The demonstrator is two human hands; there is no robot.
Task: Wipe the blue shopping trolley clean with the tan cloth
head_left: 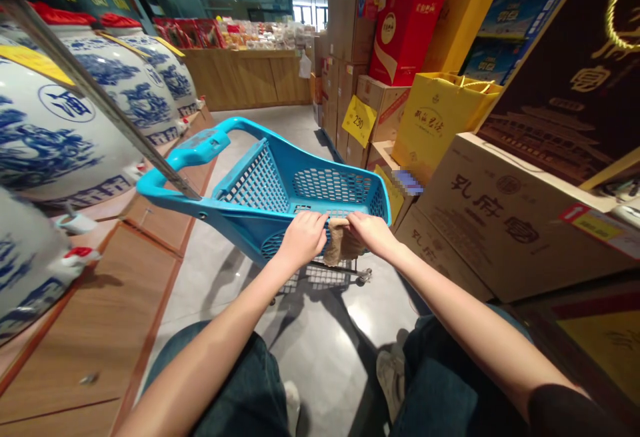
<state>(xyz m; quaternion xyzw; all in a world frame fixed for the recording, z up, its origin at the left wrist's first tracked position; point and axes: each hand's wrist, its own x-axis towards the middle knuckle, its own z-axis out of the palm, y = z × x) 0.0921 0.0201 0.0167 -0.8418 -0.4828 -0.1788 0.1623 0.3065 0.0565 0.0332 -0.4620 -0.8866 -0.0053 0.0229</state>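
A blue plastic shopping cart [240,220] stands before me, its handle to the left. A brown cloth [343,243] hangs over the cart's near rim, between my hands. My left hand [306,235] is closed over the rim at the cloth's left edge; whether it also pinches the cloth is hard to tell. With its fingers bent, my right hand [373,231] grips the cloth's upper right part against the rim. The basket looks bare where its inside shows. A metal pole [115,103] slants across in front of the cart handle.
Large blue-and-white jars [65,130] line a wooden ledge [100,317] at left. Stacked cardboard boxes [530,217], a yellow gift bag [435,123] and a red box [405,30] crowd the right. A wooden counter [245,80] with packaged goods stands behind.
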